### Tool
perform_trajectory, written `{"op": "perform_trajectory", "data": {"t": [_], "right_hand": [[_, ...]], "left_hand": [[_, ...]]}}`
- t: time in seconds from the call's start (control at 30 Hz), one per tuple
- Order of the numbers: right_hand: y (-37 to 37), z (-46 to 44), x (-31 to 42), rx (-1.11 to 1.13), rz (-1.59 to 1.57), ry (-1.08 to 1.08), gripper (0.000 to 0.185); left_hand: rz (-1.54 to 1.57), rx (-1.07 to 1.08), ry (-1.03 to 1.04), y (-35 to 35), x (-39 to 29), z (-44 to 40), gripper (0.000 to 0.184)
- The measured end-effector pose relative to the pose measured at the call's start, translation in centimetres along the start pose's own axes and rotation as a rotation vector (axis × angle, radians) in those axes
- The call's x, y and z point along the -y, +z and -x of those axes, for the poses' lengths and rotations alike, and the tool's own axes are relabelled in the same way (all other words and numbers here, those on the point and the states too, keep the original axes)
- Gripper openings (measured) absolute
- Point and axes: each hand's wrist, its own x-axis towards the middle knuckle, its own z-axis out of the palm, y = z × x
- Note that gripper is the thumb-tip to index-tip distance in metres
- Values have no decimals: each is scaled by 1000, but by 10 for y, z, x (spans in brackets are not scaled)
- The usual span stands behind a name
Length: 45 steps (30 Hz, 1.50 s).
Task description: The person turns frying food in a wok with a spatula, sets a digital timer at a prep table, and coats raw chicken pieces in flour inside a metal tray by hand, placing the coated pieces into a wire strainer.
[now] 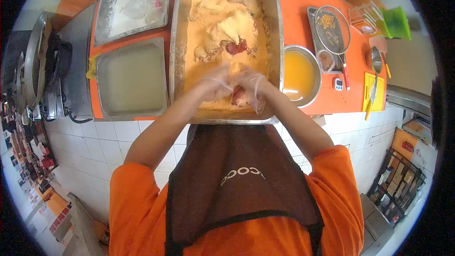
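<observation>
A deep metal tray point(179, 38) in front of me holds orange-yellow flour. Floured meat pieces point(227, 23) are heaped in its far half, and a dark red bit point(236, 47) shows at the heap's near side. My left hand point(218, 81) and my right hand point(251, 83), both in clear plastic gloves, are close together low over the flour in the near half. A reddish piece of meat point(241, 97) lies beneath and beside my right hand. The fingers of both hands are blurred, and their grip cannot be made out.
Left stand a tray of cloudy liquid point(132, 83) and a tray of white flour point(161, 14). Right are a bowl of orange liquid point(299, 76), a strainer point(334, 31), a small timer point(338, 84), a yellow board point(379, 96) with a knife, and a green container point(397, 22).
</observation>
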Motion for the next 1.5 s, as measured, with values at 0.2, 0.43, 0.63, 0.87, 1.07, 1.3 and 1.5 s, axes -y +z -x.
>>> {"op": "perform_trajectory", "data": {"t": [0.2,0.43,0.63,0.87,1.07,1.3,1.5], "right_hand": [[-78,17,72,-331,-75,-68,41],[-111,-65,17,-627,343,9,50],[-68,-39,47,-371,112,69,49],[-79,-7,42,-416,296,185,58],[-3,-26,52,-546,510,343,54],[-75,-41,12,-206,612,173,52],[-102,-91,44,-472,396,282,53]], "left_hand": [[-386,-423,321,11,-118,55,69],[-799,-433,373,-59,-85,-69,65],[-70,-129,48,-35,-70,-31,65],[-1164,-265,311,-94,-69,-54,53],[-986,-424,199,-12,-53,-48,63],[-1806,-94,575,-70,-73,-36,73],[-427,-503,335,-39,-82,-100,84]]}}
